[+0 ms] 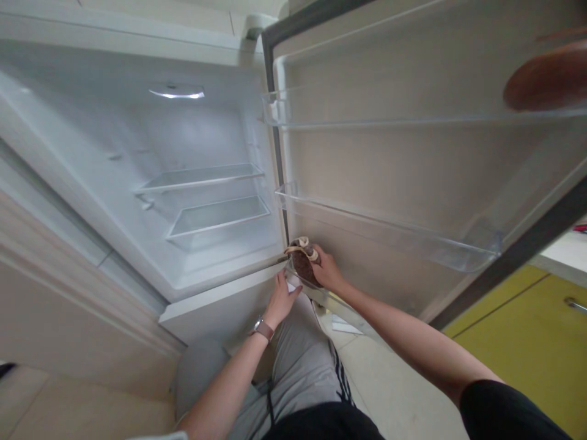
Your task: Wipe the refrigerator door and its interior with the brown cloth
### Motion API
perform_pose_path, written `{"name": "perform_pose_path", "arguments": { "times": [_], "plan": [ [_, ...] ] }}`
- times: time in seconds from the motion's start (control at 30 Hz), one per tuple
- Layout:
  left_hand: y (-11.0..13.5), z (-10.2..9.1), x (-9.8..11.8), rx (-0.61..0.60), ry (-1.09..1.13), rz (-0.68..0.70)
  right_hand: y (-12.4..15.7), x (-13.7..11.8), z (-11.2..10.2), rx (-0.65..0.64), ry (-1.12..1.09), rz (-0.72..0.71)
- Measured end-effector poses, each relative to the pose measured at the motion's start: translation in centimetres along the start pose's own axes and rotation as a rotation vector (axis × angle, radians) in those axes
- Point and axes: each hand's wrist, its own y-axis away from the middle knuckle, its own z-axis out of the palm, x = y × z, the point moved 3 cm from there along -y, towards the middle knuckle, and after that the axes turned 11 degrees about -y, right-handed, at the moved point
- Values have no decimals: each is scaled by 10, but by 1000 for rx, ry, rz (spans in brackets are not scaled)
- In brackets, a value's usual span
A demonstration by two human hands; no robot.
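Brown bundle [301,266] sits in the grasp of the right hand [326,269], at about 9 o'clock from its knuckles, by the hinge end of the lowest door bin [337,307]. The right fingers close around its side. At 8 o'clock is the left hand [280,300], its fingers bent at the bin's corner beside a small white patch; I cannot tell whether they grip the plastic or merely rest on it.

The step in hand looks to be handling the bundle at this bin, though the view does not settle whether it is going in or out. The next move probably calls for a firm right-hand hold, the bin steadied, and the bundle kept clear of the rim.

Its brown part looks rough and grainy, rounded in outline, with smoother cream bands curling over the top; the material is uncertain. The bin is clear and hard-looking. At 8 o'clock, a watch [261,329] with a brown strap circles the left wrist.

Farther out, at 10 o'clock, 2 flat, pale-edged shelves [220,214] span the smooth white compartment [206,131]. At 1 o'clock rises the pale door panel [389,162], carrying 2 transparent racks [380,221]. At 4 o'clock stands a glossy yellow-green cabinet [518,348].
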Motion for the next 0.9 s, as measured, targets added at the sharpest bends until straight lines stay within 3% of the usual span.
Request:
{"name": "perform_pose_path", "arguments": {
  "times": [0.1, 0.17, 0.33, 0.53, 0.63, 0.8, 0.9],
  "plan": [
    [-1, -1, -1, -9, -5, 2, 2, 7, 19, -266, -29, 7],
    [-2, -3, -1, -22, -21, 6, 0, 16, 27, -368, -71, 25],
    [-2, -12, -2, -22, -36, 10, -15, 30, 23, -345, -116, 94],
    [-2, -22, -2, -22, -19, 44, -23, 14, -20, -234, -104, 130],
    [-3, -26, 3, -14, 13, 67, -18, 8, -29, -200, -86, 127],
    [-7, -28, 9, -3, 12, 102, -3, 4, -8, -444, -100, 152],
    [-9, -26, 10, -5, -7, 120, 1, 1, -7, -522, -93, 186]
  ]
}}
